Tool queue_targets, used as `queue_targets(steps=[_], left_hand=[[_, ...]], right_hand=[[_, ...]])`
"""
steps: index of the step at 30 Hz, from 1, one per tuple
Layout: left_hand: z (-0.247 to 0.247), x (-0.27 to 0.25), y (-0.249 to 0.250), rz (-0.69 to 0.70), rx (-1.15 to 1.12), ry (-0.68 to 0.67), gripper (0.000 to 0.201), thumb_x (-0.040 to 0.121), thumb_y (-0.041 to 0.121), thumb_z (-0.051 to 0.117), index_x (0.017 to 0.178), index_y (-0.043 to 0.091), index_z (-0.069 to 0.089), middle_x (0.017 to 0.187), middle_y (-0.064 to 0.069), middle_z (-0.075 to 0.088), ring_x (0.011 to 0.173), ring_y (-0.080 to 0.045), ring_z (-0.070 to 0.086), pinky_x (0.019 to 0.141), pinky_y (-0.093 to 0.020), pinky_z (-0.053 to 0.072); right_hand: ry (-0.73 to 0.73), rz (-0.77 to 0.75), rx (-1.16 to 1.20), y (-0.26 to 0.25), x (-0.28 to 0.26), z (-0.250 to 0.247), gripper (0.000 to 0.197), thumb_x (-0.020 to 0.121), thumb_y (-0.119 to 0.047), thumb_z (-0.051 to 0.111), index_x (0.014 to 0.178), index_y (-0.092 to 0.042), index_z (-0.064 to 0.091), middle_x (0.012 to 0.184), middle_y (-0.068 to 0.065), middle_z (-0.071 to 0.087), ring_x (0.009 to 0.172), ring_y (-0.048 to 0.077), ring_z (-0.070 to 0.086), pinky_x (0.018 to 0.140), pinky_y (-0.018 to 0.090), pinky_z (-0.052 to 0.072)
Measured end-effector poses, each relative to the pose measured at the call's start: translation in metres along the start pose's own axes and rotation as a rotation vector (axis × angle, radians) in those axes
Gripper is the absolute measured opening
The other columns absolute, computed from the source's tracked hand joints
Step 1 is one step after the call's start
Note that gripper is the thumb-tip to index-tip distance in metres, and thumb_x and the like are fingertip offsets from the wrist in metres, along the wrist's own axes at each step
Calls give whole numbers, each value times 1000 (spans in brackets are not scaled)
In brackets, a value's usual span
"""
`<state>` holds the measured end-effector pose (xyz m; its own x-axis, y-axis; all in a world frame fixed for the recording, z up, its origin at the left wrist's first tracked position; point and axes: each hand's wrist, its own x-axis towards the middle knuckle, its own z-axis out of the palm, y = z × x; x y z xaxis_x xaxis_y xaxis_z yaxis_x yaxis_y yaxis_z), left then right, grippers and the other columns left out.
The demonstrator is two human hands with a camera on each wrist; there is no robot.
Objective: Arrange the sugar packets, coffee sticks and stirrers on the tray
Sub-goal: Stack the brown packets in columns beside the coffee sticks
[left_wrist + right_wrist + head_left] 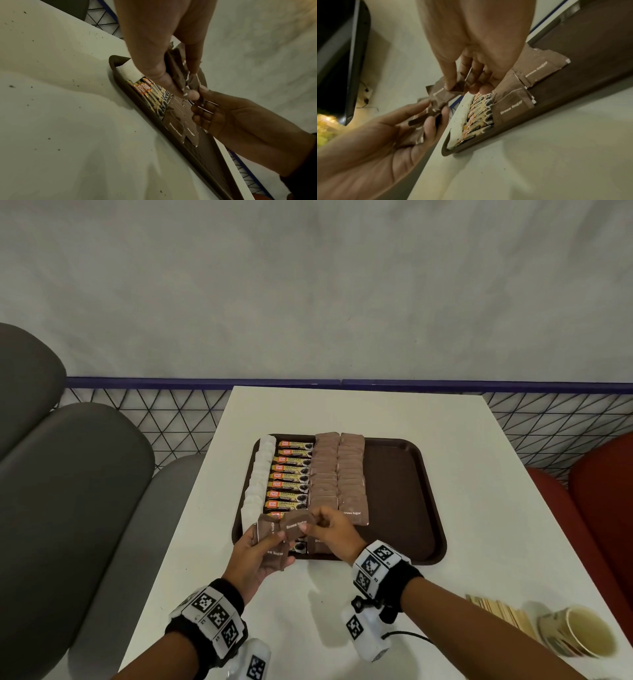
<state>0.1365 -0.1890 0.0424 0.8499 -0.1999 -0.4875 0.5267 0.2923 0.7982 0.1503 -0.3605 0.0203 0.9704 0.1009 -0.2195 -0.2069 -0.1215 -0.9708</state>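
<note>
L hand [255, 556] grips a stack of brown sugar packets [270, 537] over tray [404, 501] front edge; R hand [330, 530] pinches 1 packet [294, 525] off it. On tray: 2 brown rows, 1 coffee-stick row [289, 477].

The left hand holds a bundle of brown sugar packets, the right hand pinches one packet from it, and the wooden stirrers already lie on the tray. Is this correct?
Not quite. In the head view the wooden stirrers lie on the table beside a paper cup, not on the tray. The rest stands.

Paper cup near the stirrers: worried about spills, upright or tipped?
Tipped: the paper cup lies on its side on the table, mouth facing the camera.
</note>
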Motion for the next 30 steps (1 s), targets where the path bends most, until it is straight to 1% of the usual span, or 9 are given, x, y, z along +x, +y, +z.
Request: queue_targets(steps=[4,8,10,13,19,22,24,27,30], left_hand=[[-6,3,-2,-32,-126,24,23,88,-6,50,108,3,57,103,-20,64,93,-34,63,68,-43,59],[-12,1,-2,-18,-140,22,23,89,-8,47,107,3,57,102,-21,64,97,-37,62,69,-44,59],[-13,-1,-2,-25,-131,14,23,90,-8,46,107,4,57,101,-20,66,95,-36,64,65,-42,60],[-14,-1,-2,-39,-107,18,25,90,-7,48,110,5,56,103,-21,67,92,-32,68,62,-40,59],[-11,2,-2,-66,-111,41,24,90,2,54,114,2,56,107,-23,66,93,-32,68,62,-41,59],[-10,3,-1,-83,-107,49,19,91,6,54,109,3,59,107,-23,66,96,-34,66,60,-40,58],[-10,4,-1,-87,-93,50,18,91,6,53,107,5,60,106,-21,67,97,-34,66,60,-40,58],[-11,5,0,-78,-60,50,20,91,7,54,110,5,60,105,-19,68,95,-30,67,61,-40,58],[-12,5,1,-67,-25,55,20,90,10,57,109,7,61,101,-16,68,91,-26,68,60,-39,59]], right_hand=[[195,32,-42,-2,1,-18,20,85,-8,63,72,-20,52,73,-5,57,71,7,55,67,16,45],[433,111,-201,9,0,-53,14,83,-13,65,73,-16,55,83,9,64,80,22,59,79,33,48],[489,149,-250,14,-2,-69,5,83,-13,65,83,-10,61,86,9,63,82,22,58,76,29,45],[466,225,-348,24,-6,-83,9,83,-14,65,90,-7,64,86,5,61,83,17,55,74,22,36],[409,345,-483,41,-2,-81,18,82,-20,67,96,-9,64,86,4,60,84,20,56,80,29,43],[464,352,-519,42,3,-74,12,81,-20,67,86,-17,57,87,6,60,85,23,57,82,33,46],[476,363,-559,43,6,-72,16,81,-23,67,81,-21,51,91,8,63,91,26,58,83,34,47],[481,366,-626,43,9,-71,16,83,-27,65,80,-24,49,93,8,65,97,26,57,85,34,47],[506,374,-650,43,11,-71,17,83,-30,64,81,-24,49,96,7,64,102,24,51,87,33,41]])
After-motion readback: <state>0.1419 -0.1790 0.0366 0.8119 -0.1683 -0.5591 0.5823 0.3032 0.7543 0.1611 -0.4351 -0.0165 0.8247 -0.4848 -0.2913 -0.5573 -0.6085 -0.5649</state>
